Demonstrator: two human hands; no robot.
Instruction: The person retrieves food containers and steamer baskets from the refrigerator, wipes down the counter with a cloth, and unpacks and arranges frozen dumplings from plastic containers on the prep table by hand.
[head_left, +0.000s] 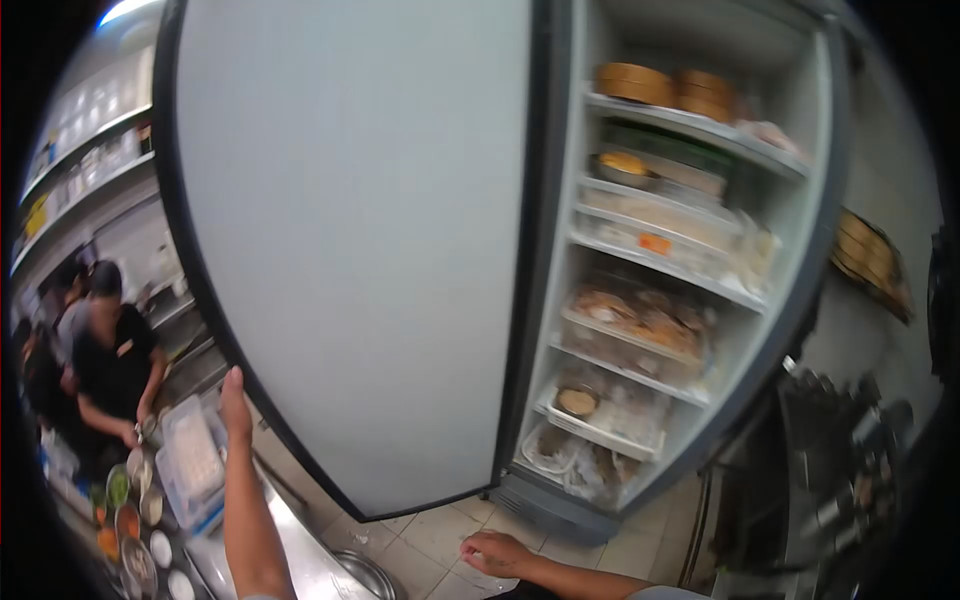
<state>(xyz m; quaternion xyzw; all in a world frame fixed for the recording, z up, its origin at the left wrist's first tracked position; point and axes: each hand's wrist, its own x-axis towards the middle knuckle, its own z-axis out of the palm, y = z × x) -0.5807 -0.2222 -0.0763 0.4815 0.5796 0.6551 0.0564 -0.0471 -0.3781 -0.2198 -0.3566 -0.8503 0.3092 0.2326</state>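
Fingers [472, 546] of your right hand [500, 555] curl loosely, whether on anything you cannot tell; your left hand [236, 405] stands at the edge of a plastic container [192, 455] by the tabletop [310, 555], grip hidden; the step looks like handling that container; the next move likely calls for clearing the open door [350, 250]; beyond stands the stocked refrigerator [555, 515].

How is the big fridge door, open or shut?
Open: the fridge door is swung aside, so you can see the loaded shelves inside.
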